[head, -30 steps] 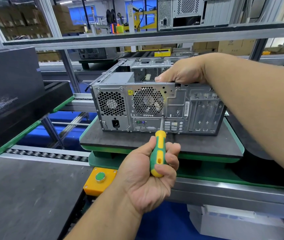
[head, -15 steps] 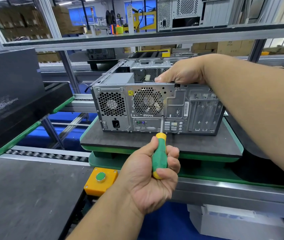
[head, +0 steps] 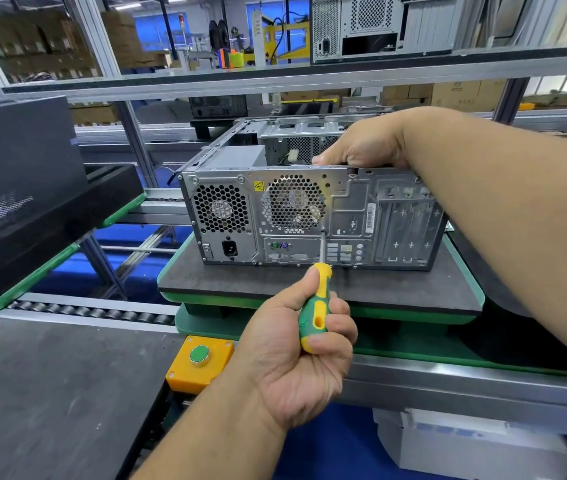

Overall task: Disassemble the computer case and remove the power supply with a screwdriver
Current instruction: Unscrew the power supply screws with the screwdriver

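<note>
The left hand (head: 296,344) has a full grip on the green-and-yellow screwdriver (head: 315,306). Its long axis runs up and away from the grip, the shaft's tip meeting the rear panel of the computer case (head: 309,213) just below the round fan grille. The case lies on its side on a dark surface (head: 240,282). Above the grip, the right hand (head: 361,145) clasps the case's top rear edge.

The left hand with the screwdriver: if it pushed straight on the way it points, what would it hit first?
The left hand would likely drive the green-and-yellow screwdriver into the grey metal computer case, just below its round fan grille; the tip already seems to touch there.
</note>
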`<act>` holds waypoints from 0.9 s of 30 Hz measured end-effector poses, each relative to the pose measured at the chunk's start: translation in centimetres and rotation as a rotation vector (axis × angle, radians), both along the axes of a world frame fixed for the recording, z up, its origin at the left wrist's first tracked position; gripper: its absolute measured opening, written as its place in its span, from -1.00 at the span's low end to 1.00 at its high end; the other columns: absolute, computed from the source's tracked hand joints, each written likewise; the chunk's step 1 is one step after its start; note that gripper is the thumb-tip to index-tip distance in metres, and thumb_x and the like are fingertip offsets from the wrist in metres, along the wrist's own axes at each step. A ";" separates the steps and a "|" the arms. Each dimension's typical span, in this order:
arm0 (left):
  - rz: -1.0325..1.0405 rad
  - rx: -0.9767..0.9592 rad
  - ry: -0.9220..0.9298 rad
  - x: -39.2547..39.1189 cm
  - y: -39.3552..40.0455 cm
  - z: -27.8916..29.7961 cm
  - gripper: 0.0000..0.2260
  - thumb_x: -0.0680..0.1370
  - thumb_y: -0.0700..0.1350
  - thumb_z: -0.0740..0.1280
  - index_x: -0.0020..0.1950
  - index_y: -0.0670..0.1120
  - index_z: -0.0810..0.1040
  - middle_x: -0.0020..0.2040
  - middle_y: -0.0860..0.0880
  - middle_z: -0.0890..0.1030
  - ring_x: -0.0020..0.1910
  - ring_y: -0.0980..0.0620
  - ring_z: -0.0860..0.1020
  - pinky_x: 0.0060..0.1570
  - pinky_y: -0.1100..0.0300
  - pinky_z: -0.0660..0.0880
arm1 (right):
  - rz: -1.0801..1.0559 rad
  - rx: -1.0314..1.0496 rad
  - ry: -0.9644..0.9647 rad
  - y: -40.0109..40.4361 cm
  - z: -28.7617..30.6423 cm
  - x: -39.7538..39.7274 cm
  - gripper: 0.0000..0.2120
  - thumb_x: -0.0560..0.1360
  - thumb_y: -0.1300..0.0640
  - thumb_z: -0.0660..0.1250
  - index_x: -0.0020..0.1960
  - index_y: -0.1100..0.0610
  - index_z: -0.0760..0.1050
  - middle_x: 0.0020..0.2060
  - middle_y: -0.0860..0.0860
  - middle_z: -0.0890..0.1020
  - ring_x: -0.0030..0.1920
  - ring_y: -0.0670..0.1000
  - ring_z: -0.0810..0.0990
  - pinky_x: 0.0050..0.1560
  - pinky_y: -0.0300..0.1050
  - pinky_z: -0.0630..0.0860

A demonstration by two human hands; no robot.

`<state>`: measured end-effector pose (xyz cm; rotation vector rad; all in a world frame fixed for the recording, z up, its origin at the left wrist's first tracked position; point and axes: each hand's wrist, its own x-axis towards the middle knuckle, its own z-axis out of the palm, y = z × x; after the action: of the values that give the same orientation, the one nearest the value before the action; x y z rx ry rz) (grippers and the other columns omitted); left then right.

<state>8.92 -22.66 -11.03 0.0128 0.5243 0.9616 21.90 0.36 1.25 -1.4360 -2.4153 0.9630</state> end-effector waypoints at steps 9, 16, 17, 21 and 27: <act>-0.013 -0.002 0.017 -0.2 0.4 -0.1 -0.70 0.67 -0.03 0.24 -0.08 -0.21 0.62 -0.27 -0.08 0.52 -0.45 0.03 0.44 -0.67 0.30 0.33 | -0.151 -0.008 -0.032 0.2 -0.4 -0.3 -0.61 0.62 0.29 0.36 0.45 0.27 0.48 0.48 0.14 0.45 0.26 0.14 0.60 -0.27 -0.16 0.69; -0.017 -0.013 0.018 -0.2 0.6 -0.2 -0.69 0.66 -0.02 0.25 -0.09 -0.21 0.62 -0.27 -0.05 0.47 -0.45 0.05 0.41 -0.69 0.28 0.30 | -0.377 0.098 0.134 1.0 -0.3 0.4 -0.71 0.68 0.34 0.14 0.33 0.25 0.52 0.11 0.21 0.63 -0.11 0.09 0.54 -0.19 -0.11 0.43; -0.017 -0.015 0.016 -0.3 0.6 -0.2 -0.69 0.66 -0.02 0.25 -0.09 -0.21 0.62 -0.28 -0.05 0.46 -0.45 0.04 0.40 -0.69 0.28 0.29 | -0.395 0.090 0.218 0.8 -0.2 0.8 -0.75 0.69 0.30 0.12 0.15 0.13 0.55 -0.13 0.15 0.59 -0.28 0.05 0.45 -0.29 -0.08 0.37; -0.016 -0.018 0.012 -0.5 0.7 0.0 -0.66 0.66 -0.01 0.25 -0.10 -0.24 0.63 -0.28 -0.06 0.45 -0.44 0.05 0.39 -0.69 0.29 0.28 | -0.462 0.011 0.944 0.0 1.4 3.2 -0.70 0.70 0.12 -0.05 -0.17 0.01 0.28 -0.41 -0.03 0.21 -0.48 -0.05 0.10 -0.49 -0.17 0.09; -0.008 -0.019 0.058 0.1 1.1 -0.3 -0.67 0.66 -0.02 0.23 -0.11 -0.22 0.62 -0.29 -0.06 0.45 -0.45 0.06 0.37 -0.70 0.29 0.25 | -0.717 0.180 1.473 -1.3 3.0 13.5 -0.64 0.71 -0.08 -0.01 -0.24 0.00 0.19 -0.44 -0.05 0.14 -0.47 -0.01 0.02 -0.50 -0.18 0.05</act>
<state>9.02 -21.59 -11.29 0.0261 0.5861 0.9510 35.43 -0.89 4.27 -0.8080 -0.8058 0.9749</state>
